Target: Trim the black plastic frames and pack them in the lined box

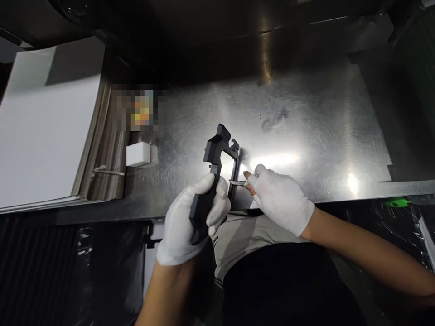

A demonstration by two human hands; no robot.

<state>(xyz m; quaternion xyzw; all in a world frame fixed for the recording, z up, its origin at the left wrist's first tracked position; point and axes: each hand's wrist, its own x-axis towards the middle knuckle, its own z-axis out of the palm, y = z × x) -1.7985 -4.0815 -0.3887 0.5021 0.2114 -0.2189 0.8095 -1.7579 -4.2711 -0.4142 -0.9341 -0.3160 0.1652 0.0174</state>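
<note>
Partly between hands (pixel 180 222), black frame (pixel 214 147)

Prob. a workshop: scuffed metal bench (pixel 326 131), stack of sheets (pixel 50 136) at L, work gloves (pixel 283 199).

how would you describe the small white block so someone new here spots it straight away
On the shiny metal table, find the stack of large sheets at the far left. The small white block sits just to the right of that stack. Unlike the thin white sticks nearby, it is chunky and box-shaped.
</note>
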